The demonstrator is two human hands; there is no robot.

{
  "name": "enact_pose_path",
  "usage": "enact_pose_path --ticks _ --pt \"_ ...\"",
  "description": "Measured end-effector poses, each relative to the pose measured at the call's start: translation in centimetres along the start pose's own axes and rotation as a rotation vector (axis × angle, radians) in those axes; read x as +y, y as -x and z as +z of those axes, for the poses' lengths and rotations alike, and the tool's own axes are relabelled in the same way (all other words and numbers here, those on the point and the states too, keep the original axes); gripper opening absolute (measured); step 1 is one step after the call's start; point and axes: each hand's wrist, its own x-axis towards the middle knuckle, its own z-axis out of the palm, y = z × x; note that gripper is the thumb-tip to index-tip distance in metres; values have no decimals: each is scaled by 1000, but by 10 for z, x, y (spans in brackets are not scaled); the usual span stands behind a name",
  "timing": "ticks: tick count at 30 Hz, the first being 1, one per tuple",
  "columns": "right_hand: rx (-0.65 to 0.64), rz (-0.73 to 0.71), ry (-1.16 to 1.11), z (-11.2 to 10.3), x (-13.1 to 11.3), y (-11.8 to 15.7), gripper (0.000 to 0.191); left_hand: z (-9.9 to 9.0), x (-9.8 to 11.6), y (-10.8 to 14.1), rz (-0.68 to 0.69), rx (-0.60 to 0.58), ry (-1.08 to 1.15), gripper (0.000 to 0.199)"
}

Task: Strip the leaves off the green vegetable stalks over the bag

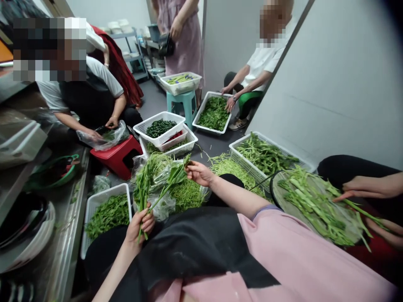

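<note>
My left hand point(141, 222) is closed around a bunch of long green vegetable stems point(144, 184), their cut ends poking out below the fist. One stem leans out of the bunch toward the right. My right hand point(200, 173) pinches the leafy tip of that stem, fingertips together. Under both hands lie a crumpled clear plastic bag point(162, 205) and a heap of thin green pieces point(189, 195). Left of my left hand stands a white basket point(128, 205) of leafy greens point(108, 214).
At right, a co-worker's hands point(362, 186) hold a stem over a round tray point(277, 184) of stalks. White baskets point(181, 119) are stacked ahead, near a red stool point(118, 155) and a teal stool point(181, 100). A metal shelf point(67, 235) runs along the left.
</note>
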Motion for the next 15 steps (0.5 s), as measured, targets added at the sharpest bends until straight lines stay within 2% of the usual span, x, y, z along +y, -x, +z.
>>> enact_pose_path --ticks 4,6,10,12,13,15 --pt "63 -58 155 -4 7 -3 29 3 -1 0 26 8 -96 32" --pt "139 -167 385 -6 14 -6 20 5 -1 2 25 8 -157 37" --pt "339 -498 992 -23 19 -19 8 8 3 11 29 27 -258 40" --pt "498 -541 1106 -43 11 -26 10 4 8 18 60 53 -275 40" --pt "612 -519 1092 -56 4 -28 9 0 12 22 83 66 -274 40" --pt "914 -513 1016 -86 -14 -29 8 -10 20 30 131 90 -253 38"
